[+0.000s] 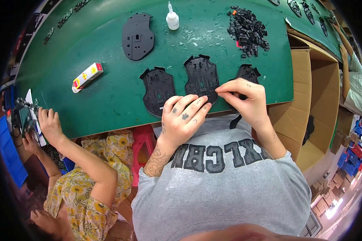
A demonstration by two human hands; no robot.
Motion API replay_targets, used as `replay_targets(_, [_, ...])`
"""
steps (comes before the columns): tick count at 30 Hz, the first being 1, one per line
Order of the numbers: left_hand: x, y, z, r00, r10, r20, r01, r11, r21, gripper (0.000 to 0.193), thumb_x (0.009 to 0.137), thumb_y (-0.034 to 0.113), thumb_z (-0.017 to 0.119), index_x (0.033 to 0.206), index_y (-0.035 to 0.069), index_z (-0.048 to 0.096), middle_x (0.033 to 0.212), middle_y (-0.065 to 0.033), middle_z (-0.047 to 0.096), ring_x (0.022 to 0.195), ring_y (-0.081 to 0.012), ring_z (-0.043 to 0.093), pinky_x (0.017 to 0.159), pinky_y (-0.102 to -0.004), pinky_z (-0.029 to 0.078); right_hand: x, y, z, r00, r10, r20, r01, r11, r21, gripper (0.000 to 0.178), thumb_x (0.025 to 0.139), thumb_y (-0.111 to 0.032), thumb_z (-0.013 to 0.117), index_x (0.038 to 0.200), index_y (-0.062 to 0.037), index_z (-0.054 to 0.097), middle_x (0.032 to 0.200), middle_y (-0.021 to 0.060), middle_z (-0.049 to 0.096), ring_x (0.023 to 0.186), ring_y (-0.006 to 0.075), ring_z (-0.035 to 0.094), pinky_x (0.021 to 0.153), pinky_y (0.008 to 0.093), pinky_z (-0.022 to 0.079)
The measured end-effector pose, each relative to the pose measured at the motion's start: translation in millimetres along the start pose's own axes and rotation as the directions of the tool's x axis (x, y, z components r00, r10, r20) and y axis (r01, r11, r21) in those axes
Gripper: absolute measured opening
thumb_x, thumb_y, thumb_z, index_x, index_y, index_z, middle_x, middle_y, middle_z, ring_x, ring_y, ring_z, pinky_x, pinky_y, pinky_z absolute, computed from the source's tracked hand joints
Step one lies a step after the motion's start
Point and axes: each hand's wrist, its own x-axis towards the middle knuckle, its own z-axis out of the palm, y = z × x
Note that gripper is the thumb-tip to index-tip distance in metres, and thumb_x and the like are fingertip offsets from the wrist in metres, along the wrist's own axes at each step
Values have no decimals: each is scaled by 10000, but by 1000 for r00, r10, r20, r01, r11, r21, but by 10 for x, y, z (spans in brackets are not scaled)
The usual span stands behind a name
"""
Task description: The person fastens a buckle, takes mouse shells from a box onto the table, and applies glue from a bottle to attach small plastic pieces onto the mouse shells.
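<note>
Three black molded plastic shells lie in a row near the table's front edge: a left shell [159, 90], a middle shell [201, 74] and a right shell [248, 72]. My left hand [185, 116] rests with its fingers stretched over the near end of the middle shell; its thumb is hidden. At that shell's right side, my right hand [245, 96] is closed in a pinch, thumb against forefinger. Whatever sits between those fingertips is too small to make out. The right hand partly covers the right shell.
On the green table [112, 100] lie a larger dark plate [138, 38], a white dropper bottle [173, 20], a heap of small black parts [248, 32] and a small carton [87, 76]. An open cardboard box [305, 96] stands right. Co-workers sit at left and far right.
</note>
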Motion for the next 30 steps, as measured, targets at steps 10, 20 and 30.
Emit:
replay_targets(10, [-24, 15, 16, 1000, -6, -15, 5, 1000, -3, 321, 650, 95, 708, 967, 150, 720, 1087, 30, 683, 979, -167, 617, 851, -359, 434, 8, 43, 122, 976, -206, -72, 189, 962, -196, 166, 725, 6, 749, 878, -41, 704, 829, 64, 663, 761, 203, 609, 649, 298, 476])
replay_targets(20, [27, 108, 4, 1000, -26, -1, 26, 1000, 12, 312, 655, 93, 709, 959, 158, 719, 1078, 42, 687, 966, -159, 623, 841, -351, 433, -21, 55, 60, 982, -189, -27, 179, 959, -220, 130, 725, -3, 739, 815, -24, 648, 833, 70, 592, 794, 250, 553, 691, 351, 451])
replay_targets(30, [97, 129, -57, 1000, -22, 16, 22, 1000, -21, 319, 639, 38, 715, 945, 128, 727, 1058, 6, 692, 977, -191, 632, 819, -358, 467, 135, -179, -38, 993, -27, 117, 54, 970, -236, 119, 726, -25, 717, 780, -57, 617, 743, 40, 549, 770, 244, 524, 700, 350, 428])
